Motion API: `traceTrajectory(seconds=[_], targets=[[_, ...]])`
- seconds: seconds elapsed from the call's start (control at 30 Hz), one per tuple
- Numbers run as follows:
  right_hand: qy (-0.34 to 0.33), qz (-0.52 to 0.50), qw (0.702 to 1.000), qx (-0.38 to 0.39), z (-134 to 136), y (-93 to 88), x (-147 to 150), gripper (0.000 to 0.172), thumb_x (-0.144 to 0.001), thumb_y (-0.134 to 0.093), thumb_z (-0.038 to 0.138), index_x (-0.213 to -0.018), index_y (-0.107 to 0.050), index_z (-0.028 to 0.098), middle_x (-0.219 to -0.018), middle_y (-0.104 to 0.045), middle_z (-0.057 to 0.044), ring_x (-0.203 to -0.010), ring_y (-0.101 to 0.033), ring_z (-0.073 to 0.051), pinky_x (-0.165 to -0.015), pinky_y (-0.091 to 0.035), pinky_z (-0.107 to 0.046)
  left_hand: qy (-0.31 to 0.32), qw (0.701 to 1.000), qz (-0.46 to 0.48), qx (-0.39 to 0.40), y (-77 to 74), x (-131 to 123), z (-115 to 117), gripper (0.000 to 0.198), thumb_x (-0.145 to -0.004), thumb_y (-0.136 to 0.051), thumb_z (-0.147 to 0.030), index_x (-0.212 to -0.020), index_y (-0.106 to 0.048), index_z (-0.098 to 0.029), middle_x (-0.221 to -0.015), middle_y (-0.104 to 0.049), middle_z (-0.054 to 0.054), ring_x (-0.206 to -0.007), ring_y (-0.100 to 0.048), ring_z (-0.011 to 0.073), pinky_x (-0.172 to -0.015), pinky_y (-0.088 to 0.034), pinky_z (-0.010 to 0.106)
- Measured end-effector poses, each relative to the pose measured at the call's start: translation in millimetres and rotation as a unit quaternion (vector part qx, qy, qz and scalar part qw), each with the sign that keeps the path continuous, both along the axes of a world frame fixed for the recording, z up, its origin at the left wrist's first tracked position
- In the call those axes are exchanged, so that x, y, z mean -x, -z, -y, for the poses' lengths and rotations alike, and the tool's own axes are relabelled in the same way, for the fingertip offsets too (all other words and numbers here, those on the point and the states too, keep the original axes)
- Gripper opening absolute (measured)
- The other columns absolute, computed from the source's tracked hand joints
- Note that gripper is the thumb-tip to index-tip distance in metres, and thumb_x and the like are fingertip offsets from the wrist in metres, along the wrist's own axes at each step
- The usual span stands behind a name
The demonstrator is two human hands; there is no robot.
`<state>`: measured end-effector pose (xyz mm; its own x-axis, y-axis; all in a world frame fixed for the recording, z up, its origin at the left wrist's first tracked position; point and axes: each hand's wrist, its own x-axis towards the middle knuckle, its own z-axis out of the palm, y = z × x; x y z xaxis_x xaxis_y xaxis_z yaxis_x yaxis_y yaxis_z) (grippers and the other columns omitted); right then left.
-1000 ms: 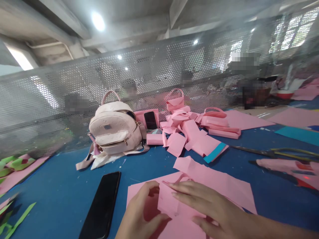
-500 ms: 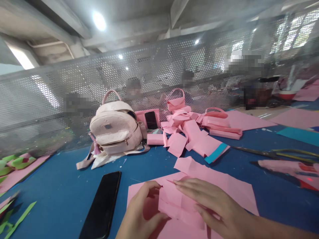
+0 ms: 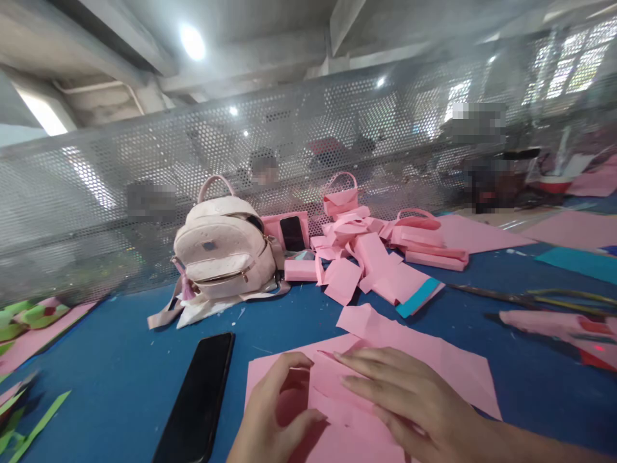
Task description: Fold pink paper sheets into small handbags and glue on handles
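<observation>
A folded pink paper piece [image 3: 332, 399] lies on larger pink sheets on the blue table. My left hand [image 3: 277, 405] curves round its left end, forefinger at the upper corner and thumb at the lower one, gripping it between them. Across its right part my right hand [image 3: 409, 392] rests palm down, fingers stretched out flat and pressing on the paper. Behind the hands spreads a wide pink sheet [image 3: 434, 357]. Left of my left hand is a black phone [image 3: 197, 399]. The underside of the folded piece is hidden.
A cream backpack [image 3: 226, 251] stands before a perforated metal screen [image 3: 159, 167]. Beside it are a heap of folded pink paper pieces [image 3: 371, 251] and small paper handbags [image 3: 340, 200]. Scissors [image 3: 525, 297] and a pink glue gun [image 3: 549, 325] lie right; green paper strips [image 3: 45, 421] lie left.
My right hand's fingers have shifted slightly over the folded pink paper, the middle finger moving left across it, and the paper sits a little flatter. My left hand has hardly moved.
</observation>
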<state>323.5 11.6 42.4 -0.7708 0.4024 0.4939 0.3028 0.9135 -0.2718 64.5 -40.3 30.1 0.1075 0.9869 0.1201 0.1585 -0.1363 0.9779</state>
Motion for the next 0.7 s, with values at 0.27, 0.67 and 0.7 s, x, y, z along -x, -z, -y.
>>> traceTrajectory(seconds=[0.27,0.67,0.7], targets=[[0.013,0.002,1.0,-0.025,2.1,-2.5,3.4,0.061,-0.096,-0.052,0.018,-0.156,-0.041,0.023,-0.15,-0.057,-0.003,-0.138,-0.054,-0.018,-0.117,-0.042,-0.032,-0.002,1.0,-0.013,-0.007,2.3,0.1,1.6,0.046,-0.07,-0.062,-0.006,-0.111,-0.062,-0.026,-0.108,-0.074,0.0,-0.101,-0.071,0.0185,-0.088,-0.056,0.027],[-0.023,0.029,0.998,-0.041,0.8,0.9,0.6,0.067,-0.1,-0.049,0.019,-0.162,-0.027,0.026,-0.158,-0.048,-0.001,-0.144,-0.047,-0.02,-0.121,-0.037,-0.034,0.019,0.999,-0.022,-0.036,5.4,1.0,0.5,0.049,-0.071,-0.058,-0.003,-0.114,-0.062,-0.026,-0.111,-0.072,0.0,-0.101,-0.07,0.0179,-0.09,-0.056,0.028],[-0.029,0.023,0.999,-0.027,0.7,1.3,-0.2,0.067,-0.1,-0.047,0.02,-0.163,-0.025,0.026,-0.158,-0.047,-0.001,-0.144,-0.046,-0.021,-0.121,-0.038,-0.035,0.018,0.999,-0.02,-0.032,4.8,0.6,0.8,0.048,-0.071,-0.058,-0.003,-0.113,-0.062,-0.026,-0.111,-0.072,0.0,-0.101,-0.07,0.0178,-0.089,-0.056,0.027]])
